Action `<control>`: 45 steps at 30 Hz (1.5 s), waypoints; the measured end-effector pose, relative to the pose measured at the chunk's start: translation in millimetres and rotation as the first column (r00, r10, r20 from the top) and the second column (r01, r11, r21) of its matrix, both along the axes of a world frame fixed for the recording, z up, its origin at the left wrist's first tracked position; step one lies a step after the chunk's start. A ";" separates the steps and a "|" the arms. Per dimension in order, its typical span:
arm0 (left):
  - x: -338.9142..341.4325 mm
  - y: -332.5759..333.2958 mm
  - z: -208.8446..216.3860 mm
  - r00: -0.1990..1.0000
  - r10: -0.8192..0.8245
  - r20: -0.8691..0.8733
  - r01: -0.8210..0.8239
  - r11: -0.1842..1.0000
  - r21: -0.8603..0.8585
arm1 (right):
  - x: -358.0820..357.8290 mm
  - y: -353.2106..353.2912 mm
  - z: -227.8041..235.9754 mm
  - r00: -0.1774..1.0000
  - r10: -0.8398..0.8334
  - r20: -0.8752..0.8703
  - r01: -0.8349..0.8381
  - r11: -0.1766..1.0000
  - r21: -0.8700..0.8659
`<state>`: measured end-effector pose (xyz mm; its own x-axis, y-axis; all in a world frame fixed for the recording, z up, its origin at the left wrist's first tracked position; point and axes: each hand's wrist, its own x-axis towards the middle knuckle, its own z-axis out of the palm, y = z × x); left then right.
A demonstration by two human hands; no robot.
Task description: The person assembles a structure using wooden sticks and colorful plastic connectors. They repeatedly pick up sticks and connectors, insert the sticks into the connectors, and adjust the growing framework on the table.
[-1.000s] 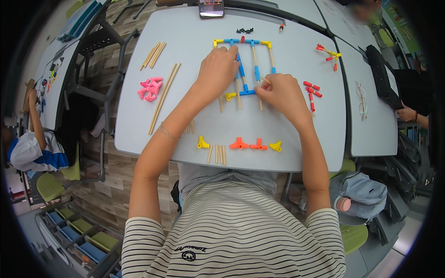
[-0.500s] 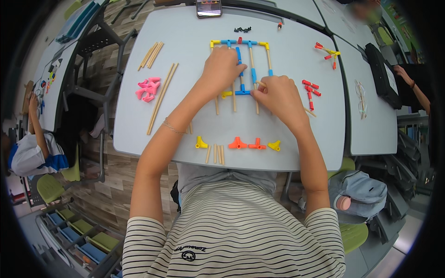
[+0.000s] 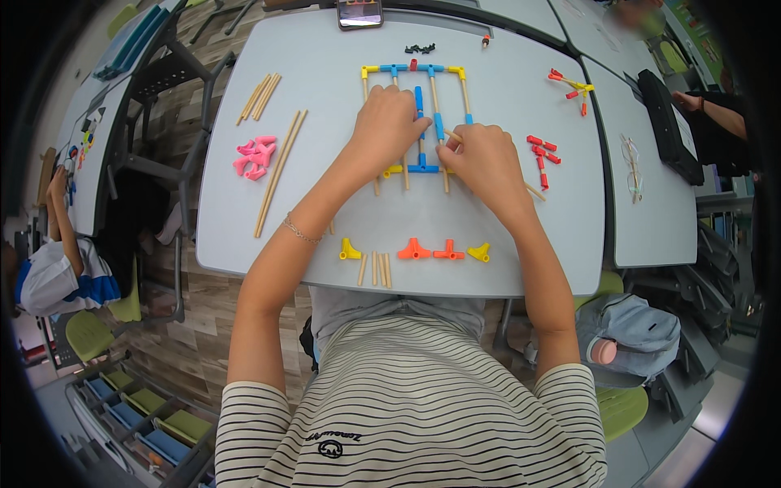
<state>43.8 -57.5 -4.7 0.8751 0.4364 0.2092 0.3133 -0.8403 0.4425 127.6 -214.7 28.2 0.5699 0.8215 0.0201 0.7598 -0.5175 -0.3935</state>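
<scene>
A flat frame of wooden sticks joined by blue and yellow plastic connectors (image 3: 412,69) lies on the table in front of me. My left hand (image 3: 388,122) is curled over its left side, thumb toward a blue sleeve (image 3: 419,99); its other fingertips are hidden. My right hand (image 3: 486,157) is closed at the frame's right side, thumb and forefinger together by a stick. A slanting wooden stick (image 3: 534,192) passes through or under this hand, both ends showing. Between the hands, toward me, is a blue T-shaped connector (image 3: 423,168) with a yellow connector (image 3: 390,172) beside it.
Yellow and orange connectors (image 3: 414,250) and short sticks (image 3: 382,270) line the near edge. Pink connectors (image 3: 255,158) and long sticks (image 3: 281,175) lie left, red pieces (image 3: 543,154) right. A phone (image 3: 359,14) stands at the far edge. Other people sit at neighbouring tables.
The blue T-shaped connector sits slightly nearer to me against the frame. My right hand has shifted a little left, and more of the slanting stick shows. The whole view has shifted slightly.
</scene>
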 end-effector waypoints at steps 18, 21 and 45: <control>-10.1 -0.2 11.9 0.937 -0.167 0.306 0.203 0.975 -0.087 | 119.5 -48.1 21.4 0.799 0.087 -0.595 0.539 0.338 0.772; -4.4 -4.2 11.5 0.926 -0.246 0.288 0.294 0.946 -0.138 | 136.7 -57.0 7.7 0.766 0.096 -0.635 0.566 0.366 0.738; 48.6 -12.0 -1.4 0.826 -0.564 0.004 0.511 0.752 0.416 | 165.7 -81.1 -38.8 0.536 -0.153 -0.830 0.696 0.636 0.332</control>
<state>92.3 -69.5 -6.2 0.8961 -0.2365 0.3756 -0.2760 -0.9596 0.0542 293.3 -295.7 -10.6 0.8870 0.4202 -0.1916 -0.1413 -0.1480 -0.9788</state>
